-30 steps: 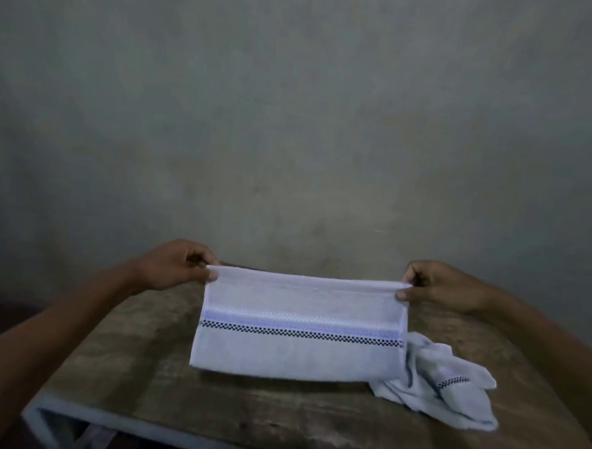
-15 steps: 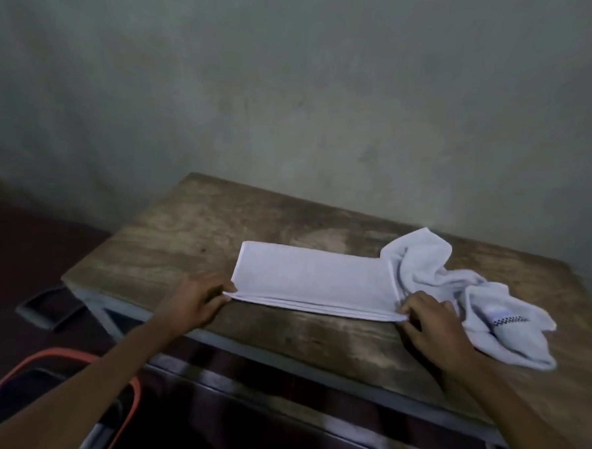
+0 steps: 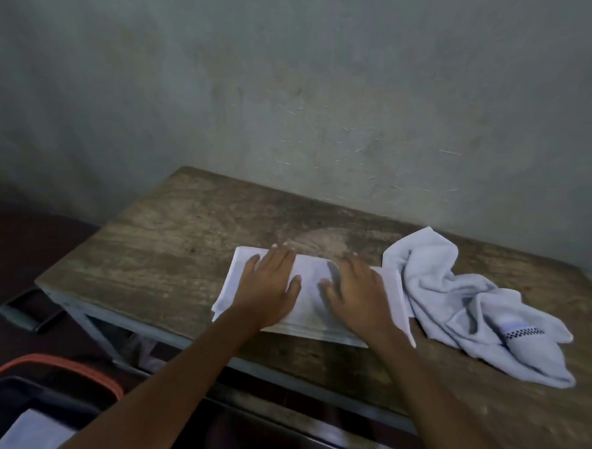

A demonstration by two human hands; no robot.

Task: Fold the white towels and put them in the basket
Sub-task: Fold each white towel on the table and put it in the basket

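Note:
A folded white towel [image 3: 309, 295] lies flat on the wooden table [image 3: 170, 245], near its front edge. My left hand [image 3: 267, 286] presses on the towel's left half with straight fingers. My right hand [image 3: 357, 296] lies flat on its right half. A crumpled white towel [image 3: 469, 302] with a checkered stripe sits just to the right, touching the folded one. The basket [image 3: 57, 366], dark with an orange rim, stands on the floor at the lower left, and a folded white towel [image 3: 37, 430] lies inside it.
A grey plaster wall [image 3: 294, 104] rises directly behind the table. The table has a grey metal frame [image 3: 90, 320], and a dark handle-like part [image 3: 26, 311] sticks out at its left end. The floor to the left is dark red.
I held the towel up stretched between both hands, then laid it folded on the table. Both hands have let go of its ends and moved onto its top, pressing flat.

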